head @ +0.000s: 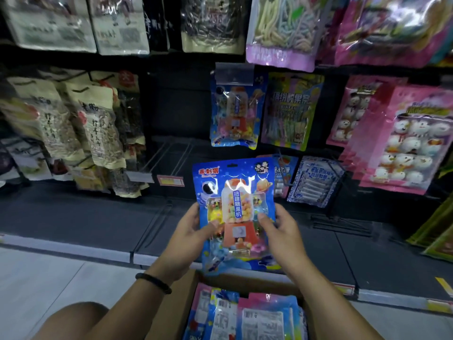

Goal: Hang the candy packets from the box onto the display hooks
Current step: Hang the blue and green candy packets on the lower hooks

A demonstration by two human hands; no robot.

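both hands, left hand [188, 238] and right hand [282, 235], grasp a blue candy packet [235, 212] upright above the near cardboard box [171, 312].

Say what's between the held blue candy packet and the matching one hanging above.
Head view: only bare dark backboard separates held blue candy packet from hanging blue packet.
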